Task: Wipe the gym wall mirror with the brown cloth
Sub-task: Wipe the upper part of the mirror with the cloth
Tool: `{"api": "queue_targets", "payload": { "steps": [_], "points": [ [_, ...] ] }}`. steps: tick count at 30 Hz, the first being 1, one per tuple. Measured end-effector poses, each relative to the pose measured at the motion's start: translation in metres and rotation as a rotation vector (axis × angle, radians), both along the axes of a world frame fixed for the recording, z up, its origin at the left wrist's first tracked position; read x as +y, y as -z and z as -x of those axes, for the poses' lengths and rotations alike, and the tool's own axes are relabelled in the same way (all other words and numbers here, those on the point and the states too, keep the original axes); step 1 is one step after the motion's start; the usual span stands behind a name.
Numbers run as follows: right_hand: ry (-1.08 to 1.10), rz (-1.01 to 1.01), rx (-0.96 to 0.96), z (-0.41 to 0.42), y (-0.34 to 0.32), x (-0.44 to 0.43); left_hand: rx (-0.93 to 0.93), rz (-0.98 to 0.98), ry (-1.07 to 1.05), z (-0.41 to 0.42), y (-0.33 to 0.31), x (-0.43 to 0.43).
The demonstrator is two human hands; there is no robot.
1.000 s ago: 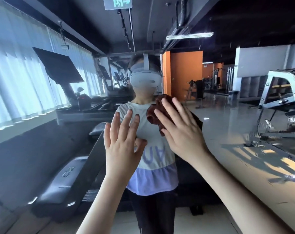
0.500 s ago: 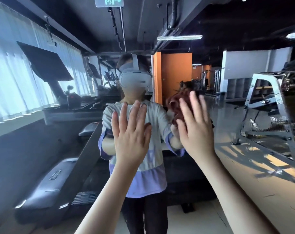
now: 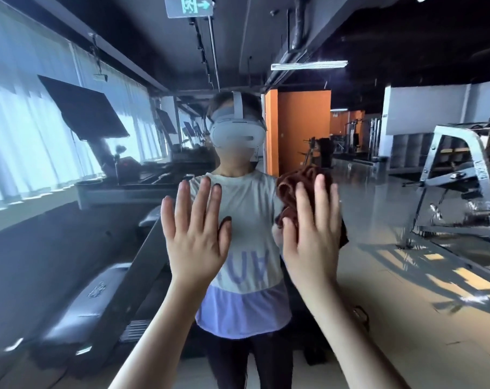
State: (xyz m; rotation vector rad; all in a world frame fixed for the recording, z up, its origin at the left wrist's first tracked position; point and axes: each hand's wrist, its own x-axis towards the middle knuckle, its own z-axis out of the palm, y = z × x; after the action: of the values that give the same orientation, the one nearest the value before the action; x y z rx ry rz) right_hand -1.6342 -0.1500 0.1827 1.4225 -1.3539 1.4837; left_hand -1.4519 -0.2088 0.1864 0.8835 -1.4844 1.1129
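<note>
The right hand point(image 3: 311, 237) is held flat with its fingers straight and close together, pressing the brown cloth point(image 3: 295, 179) against the mirror point(image 3: 392, 290). The cloth is bunched between palm and glass, and its folds show above the fingertips and past the outer edge of the hand. Just beside it, the left hand point(image 3: 196, 234) is open with the fingers spread and the palm toward the glass. It appears to rest on the glass as a brace, though actual contact cannot be confirmed, and it holds nothing. Both hands sit at about chest height on the person's reflection point(image 3: 242, 248), which stands directly behind them in the glass. Beyond that the mirror shows a treadmill point(image 3: 98, 290) on the left, a weight machine point(image 3: 457, 175) on the right, and an exit sign point(image 3: 189, 5) overhead. As a judgement, the wiping is under way but far from finished: the cloth covers only a small patch in the middle, and wide stretches of glass remain above, below and to both sides. No streaks, wet marks or clean-versus-dirty edges stand out, so how much of the glass has been covered cannot be told. No bucket, spray bottle or other container is in view, and nothing shows whether the cloth is damp or dry.
</note>
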Motion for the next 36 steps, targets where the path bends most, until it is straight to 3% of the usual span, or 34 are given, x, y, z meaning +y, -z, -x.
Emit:
{"api": "queue_targets", "payload": {
  "steps": [5, 7, 11, 13, 17, 19, 23, 24, 28, 30, 34, 36],
  "points": [
    [-0.01, -0.06, 0.519, -0.001, 0.027, 0.0, -0.004, -0.001, -0.033, -0.001, 0.0, 0.0],
    [0.03, -0.029, 0.464, 0.014, 0.023, -0.001, 0.002, -0.003, -0.042, 0.0, 0.0, 0.0],
    [0.012, -0.005, 0.037, 0.017, 0.017, 0.003, 0.003, -0.01, -0.055, 0.0, 0.0, 0.001],
    [0.005, -0.044, 0.124, 0.009, 0.025, 0.003, 0.002, -0.01, -0.056, 0.001, -0.001, 0.001],
    [-0.011, -0.064, 0.52, 0.024, 0.022, 0.003, 0.0, -0.006, -0.06, 0.001, -0.001, 0.002],
    [0.018, -0.023, 0.462, 0.039, 0.007, 0.003, -0.001, -0.003, -0.063, 0.001, 0.0, 0.002],
    [-0.022, 0.021, 0.081, 0.037, -0.015, 0.004, 0.003, -0.017, -0.076, 0.001, 0.0, 0.004],
    [-0.019, 0.005, 0.121, 0.03, -0.013, 0.004, 0.002, -0.024, -0.077, 0.001, -0.001, 0.005],
    [-0.023, -0.071, 0.582, 0.03, -0.011, 0.003, -0.005, -0.043, -0.081, 0.0, -0.002, 0.01],
    [0.025, -0.041, 0.521, 0.042, -0.024, 0.004, 0.006, -0.065, -0.068, 0.0, -0.003, 0.014],
    [-0.011, -0.001, 0.081, 0.043, -0.04, 0.008, 0.025, -0.093, -0.047, 0.004, -0.006, 0.024],
    [-0.008, -0.027, 0.166, 0.031, -0.031, 0.007, 0.034, -0.119, -0.057, 0.008, -0.007, 0.028]
  ]
}}
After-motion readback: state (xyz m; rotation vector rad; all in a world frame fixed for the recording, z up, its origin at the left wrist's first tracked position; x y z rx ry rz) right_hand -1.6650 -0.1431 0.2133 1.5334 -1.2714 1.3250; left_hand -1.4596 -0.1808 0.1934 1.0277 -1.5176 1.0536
